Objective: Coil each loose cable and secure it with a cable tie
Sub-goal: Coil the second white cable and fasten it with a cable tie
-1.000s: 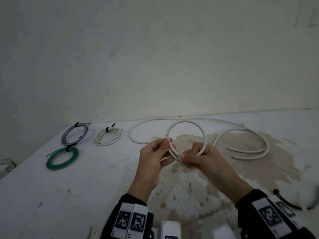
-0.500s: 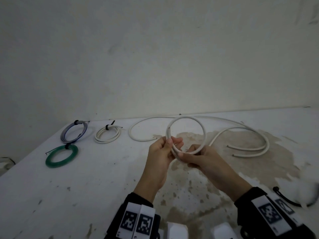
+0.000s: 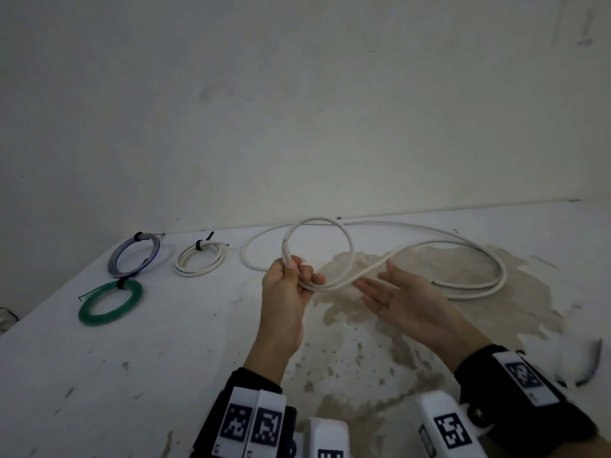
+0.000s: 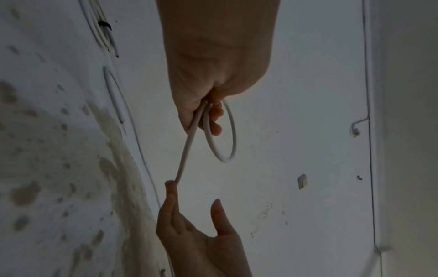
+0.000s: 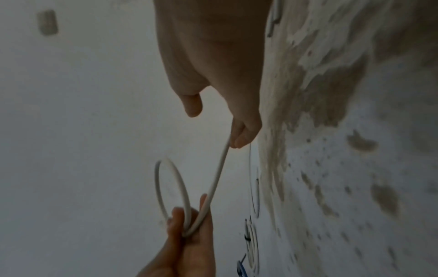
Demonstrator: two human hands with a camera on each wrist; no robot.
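Head view: left hand (image 3: 286,289) grips one white cable (image 3: 350,249) loop; right hand (image 3: 401,297), fingers straight, touches the cable's trailing length.

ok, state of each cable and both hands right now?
white cable: one loop formed, the rest loose on the table, no tie
left hand: grips the loop where it crosses
right hand: fingers straight, palm up, the cable running over its fingertips
small white coil: coiled, black tie on
blue-grey coil: coiled, tied
green coil: coiled, tied
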